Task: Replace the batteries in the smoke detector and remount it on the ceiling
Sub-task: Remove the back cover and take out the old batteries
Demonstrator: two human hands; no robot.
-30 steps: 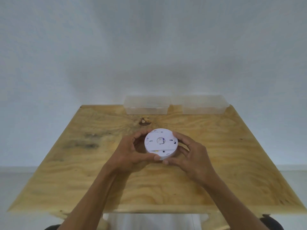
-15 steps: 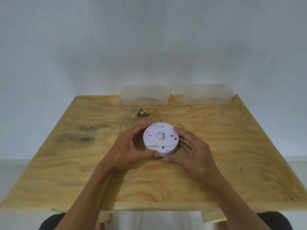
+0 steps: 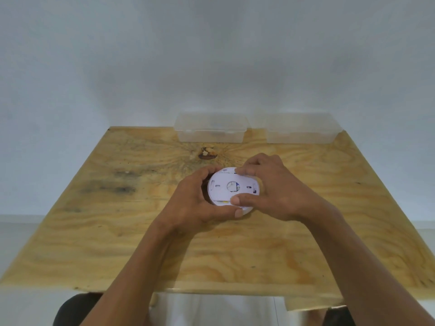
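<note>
A round white smoke detector (image 3: 223, 188) lies back side up near the middle of the wooden table (image 3: 117, 231). Its back plate shows slots and a small round centre piece. My left hand (image 3: 197, 203) cups its left and near edge, thumb along the front rim. My right hand (image 3: 273, 189) grips the back plate from the right, with the thumb on its near edge and fingers on its far edge. The batteries are not visible.
Two clear plastic lidded boxes stand at the table's far edge, one (image 3: 210, 128) behind the detector and one (image 3: 301, 129) further right. A dark knot (image 3: 207, 153) marks the wood just beyond the detector. A white wall rises behind the table.
My right hand has shifted from the detector's right side up onto its back plate, thumb and fingers now pinching across it. The left hand keeps its hold. The view tilted down slightly.
</note>
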